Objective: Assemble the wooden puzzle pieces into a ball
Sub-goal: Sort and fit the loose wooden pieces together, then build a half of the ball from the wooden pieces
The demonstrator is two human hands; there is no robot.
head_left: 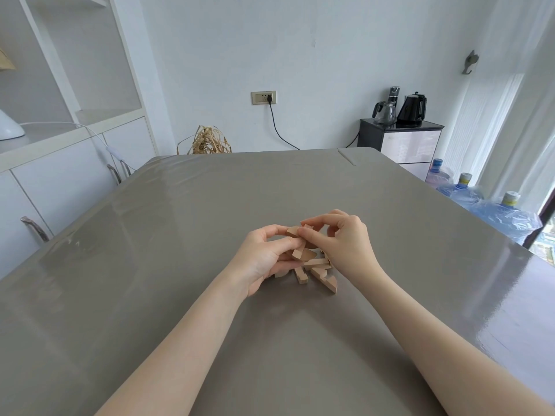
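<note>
Several light wooden puzzle pieces (pixel 318 270) lie in a small heap on the grey table (pixel 180 265), near its middle. My left hand (pixel 264 256) is closed on a notched wooden piece (pixel 303 254), with a rounded piece (pixel 293 231) pinched above it. My right hand (pixel 348 244) meets it from the right, its fingertips pinching a small wooden piece (pixel 308 227) against those held pieces. Both hands hover just above the heap and hide part of it.
White cabinets (pixel 60 181) run along the left of the table. Beyond the far edge are dried straw (pixel 207 141), a wall socket with a black cable (pixel 264 97) and a dark cabinet with kettles (pixel 399 136). Water bottles (pixel 480 202) stand at the right.
</note>
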